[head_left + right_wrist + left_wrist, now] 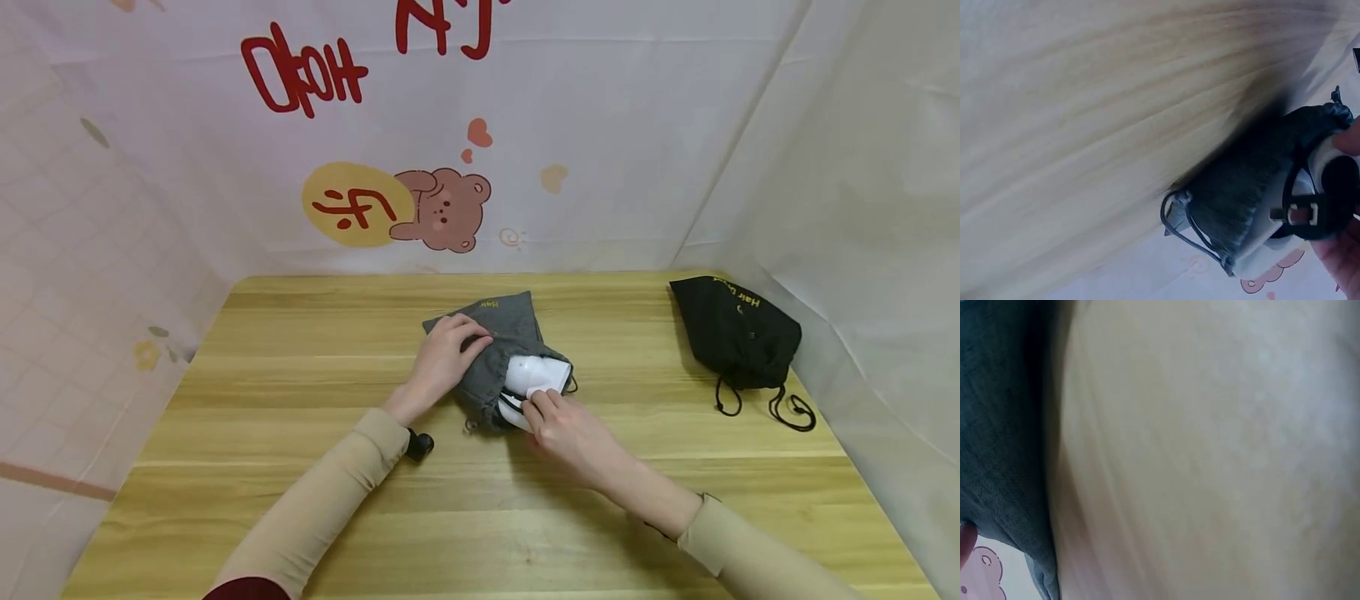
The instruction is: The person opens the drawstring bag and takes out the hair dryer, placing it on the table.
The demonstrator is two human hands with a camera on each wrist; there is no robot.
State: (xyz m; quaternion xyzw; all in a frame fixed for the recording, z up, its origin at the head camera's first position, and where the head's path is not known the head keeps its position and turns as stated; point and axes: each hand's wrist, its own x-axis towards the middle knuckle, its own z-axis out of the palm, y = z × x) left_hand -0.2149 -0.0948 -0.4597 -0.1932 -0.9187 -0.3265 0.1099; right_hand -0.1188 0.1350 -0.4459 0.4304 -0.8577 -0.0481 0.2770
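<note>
A grey drawstring bag (502, 317) lies on the table with its mouth towards the front right. Inside its mouth shows a white hair dryer (534, 372) with a black cord beside it; the rest is hidden in the cloth. My left hand (441, 357) pinches the bag's cloth on its left side. At the mouth, my right hand (573, 437) pinches a white part of the dryer between thumb and fingers. In the right wrist view a black plug-like piece (1304, 212) sticks out near the fingers.
A black drawstring bag (735, 333) with yellow lettering and loose cords lies at the table's right edge. The wooden table (300, 358) meets a printed cloth backdrop (615, 150) behind, with more cloth at both sides. By my left cuff is a small black object (420, 447).
</note>
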